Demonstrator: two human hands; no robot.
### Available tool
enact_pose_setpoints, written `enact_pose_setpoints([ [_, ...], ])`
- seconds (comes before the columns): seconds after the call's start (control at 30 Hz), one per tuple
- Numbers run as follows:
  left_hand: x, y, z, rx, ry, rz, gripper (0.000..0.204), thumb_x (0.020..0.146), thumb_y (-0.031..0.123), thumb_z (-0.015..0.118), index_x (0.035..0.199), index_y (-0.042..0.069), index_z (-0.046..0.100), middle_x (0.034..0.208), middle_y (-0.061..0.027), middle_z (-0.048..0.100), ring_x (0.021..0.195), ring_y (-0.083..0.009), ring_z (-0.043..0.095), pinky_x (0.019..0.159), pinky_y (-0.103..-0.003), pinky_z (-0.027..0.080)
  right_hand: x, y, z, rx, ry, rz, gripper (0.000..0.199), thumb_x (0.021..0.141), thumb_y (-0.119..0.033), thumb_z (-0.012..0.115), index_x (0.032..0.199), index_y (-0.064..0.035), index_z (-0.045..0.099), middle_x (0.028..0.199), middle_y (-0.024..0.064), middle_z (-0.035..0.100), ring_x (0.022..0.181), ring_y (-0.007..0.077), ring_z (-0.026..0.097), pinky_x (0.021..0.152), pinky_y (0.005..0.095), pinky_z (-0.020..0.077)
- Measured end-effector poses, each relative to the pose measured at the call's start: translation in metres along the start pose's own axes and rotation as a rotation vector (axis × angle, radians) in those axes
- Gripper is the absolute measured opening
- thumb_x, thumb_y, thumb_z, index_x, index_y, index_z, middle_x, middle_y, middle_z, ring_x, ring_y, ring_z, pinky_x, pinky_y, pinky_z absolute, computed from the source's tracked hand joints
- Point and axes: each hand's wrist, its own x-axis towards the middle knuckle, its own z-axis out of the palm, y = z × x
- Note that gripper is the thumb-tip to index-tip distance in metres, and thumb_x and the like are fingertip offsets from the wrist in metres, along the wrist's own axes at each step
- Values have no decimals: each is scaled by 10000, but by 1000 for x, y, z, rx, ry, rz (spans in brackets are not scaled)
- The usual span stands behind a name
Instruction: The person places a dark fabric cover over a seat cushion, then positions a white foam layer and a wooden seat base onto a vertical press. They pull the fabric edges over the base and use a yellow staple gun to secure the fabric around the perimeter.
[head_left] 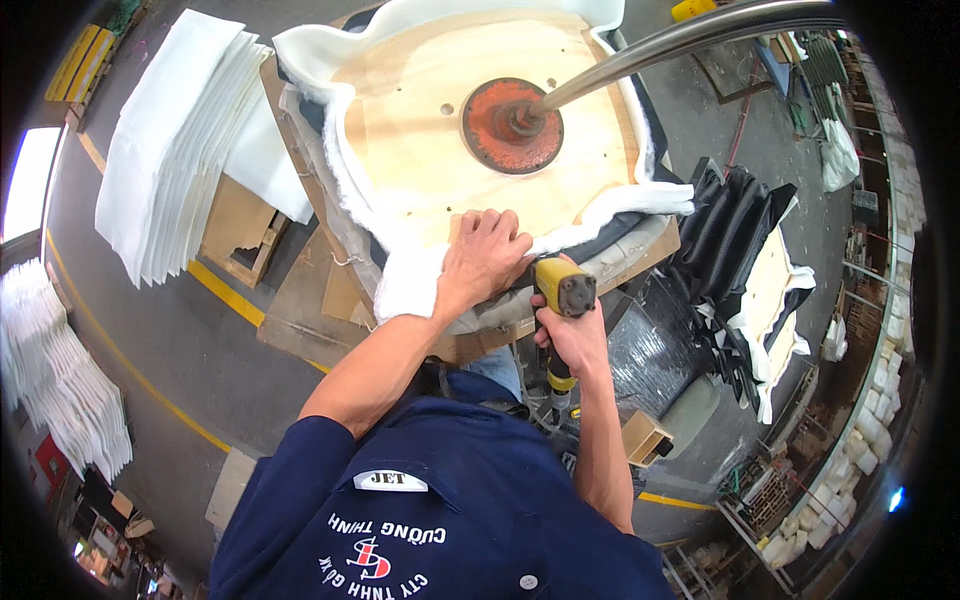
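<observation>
A pale plywood panel lies in front of me, its edges wrapped in white padding with dark fabric beneath. My left hand is closed at the panel's near edge, fingers curled over the wood where the padding folds in. What lies under its fingertips is partly hidden. Just to its right, my right hand grips a yellow and black staple gun, whose nose is at the near edge of the panel. A red round plate on a metal shaft sits against the panel's middle.
The bent metal bar reaches over the panel from the upper right. White foam sheets are stacked at left, with another white pile farther left. Black covers and padded panels stand at right. A small wooden box is near my right forearm.
</observation>
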Motion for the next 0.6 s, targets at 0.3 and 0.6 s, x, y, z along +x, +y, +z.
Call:
enact_pose_setpoints([
  [0.3,3,4,0,-20,63,-36,200,833,284,726,893,107,655,1003,-78,538,995,-281,501,878,-437,362,2,-4,-8,91,-25,19,720,850,54,606,1525,-89,401,1010,123,692,582,131,599,521,281,523],
  [0.6,3,6,-7,-52,-26,-88,186,851,284,722,912,120,659,1025,-70,544,1019,-272,506,889,-443,359,-2,-2,2,59,-22,12,753,841,79,607,1538,-96,383,990,109,679,577,132,594,519,275,517],
])
